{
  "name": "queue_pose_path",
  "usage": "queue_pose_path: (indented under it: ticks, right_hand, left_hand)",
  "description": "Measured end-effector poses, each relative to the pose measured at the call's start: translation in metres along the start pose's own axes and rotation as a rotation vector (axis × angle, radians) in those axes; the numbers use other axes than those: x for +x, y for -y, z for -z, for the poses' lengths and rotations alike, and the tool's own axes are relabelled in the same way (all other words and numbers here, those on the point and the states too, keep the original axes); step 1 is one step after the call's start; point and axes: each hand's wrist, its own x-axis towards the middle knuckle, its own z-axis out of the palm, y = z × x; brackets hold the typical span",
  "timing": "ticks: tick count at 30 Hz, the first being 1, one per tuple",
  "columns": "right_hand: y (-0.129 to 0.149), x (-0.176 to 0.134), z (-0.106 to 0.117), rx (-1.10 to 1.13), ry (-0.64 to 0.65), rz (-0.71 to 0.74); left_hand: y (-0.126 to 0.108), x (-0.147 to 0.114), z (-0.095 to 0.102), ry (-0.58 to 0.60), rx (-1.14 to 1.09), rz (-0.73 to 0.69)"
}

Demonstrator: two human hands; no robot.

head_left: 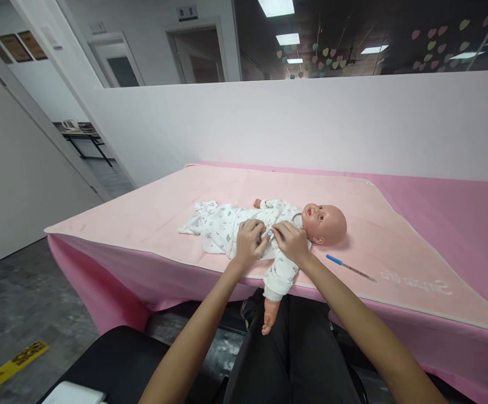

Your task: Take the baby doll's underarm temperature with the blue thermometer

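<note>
From where I stand: a doll (328,224) lies on its back on a peach blanket (155,210) spread over a pink-clothed table (458,216); it's close to the near edge, approx. mid-length, head twd the right end, legs twd the left; it wears a white printed outfit (219,224).

Person's left hand (250,241) is on the chest w/ fingers bent, thumb & fingertips closed on the cloth; right hand (292,242) is just beside it, nearer the head, thumb & finger pinching the outfit's front; the tips almost meet, w/ a small bit of fabric b/w them, too tiny to ID.

How far along: outfit's on the body, both sleeves on; far hand (257,203) pokes out of its cuff, near sleeve (281,275) hangs over the near edge w/ the near forearm (271,314) bare below; legs are covered, feet don't show; what looks unsettled, imo, is the chest front where both hands are busy; can't tell if it's fastened there, or what else is left.

Blue-capped pen-like stick (350,268) lies untouched on the blanket, right of the doll, near the near edge; lettering (416,283) sits beyond it, twd the near right corner.
</note>
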Motion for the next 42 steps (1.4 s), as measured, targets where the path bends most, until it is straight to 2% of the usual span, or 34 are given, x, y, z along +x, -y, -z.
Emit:
queue_pose_path:
  ticks: [10,13,16,19,21,25,33,42]
  right_hand:
    - [-0.001,0.000,-0.001,0.002,-0.008,-0.028]
    - [0.000,0.000,-0.002,0.007,-0.027,-0.028]
    - [0.000,0.000,-0.001,0.007,-0.039,-0.029]
    - [0.001,0.001,-0.001,-0.001,-0.038,-0.045]
    - [0.001,0.001,0.000,-0.005,-0.036,-0.049]
    - [0.001,0.001,0.000,-0.001,-0.041,-0.031]
    - [-0.001,-0.002,-0.004,-0.006,-0.048,-0.042]
    - [-0.002,-0.002,-0.005,-0.013,-0.038,-0.070]
  left_hand:
    - [0.007,-0.001,-0.005,-0.339,0.114,0.149]
    - [0.007,-0.001,-0.006,-0.400,0.166,0.155]
    - [0.003,-0.002,-0.007,-0.348,0.211,0.048]
    - [-0.001,-0.002,-0.009,-0.182,0.210,-0.092]
    - [-0.002,-0.001,-0.009,-0.117,0.184,-0.109]
    - [-0.002,0.000,-0.007,-0.123,0.157,-0.059]
    - [-0.006,0.001,-0.005,-0.123,0.210,-0.056]
    - [-0.008,0.001,-0.004,-0.095,0.204,-0.110]
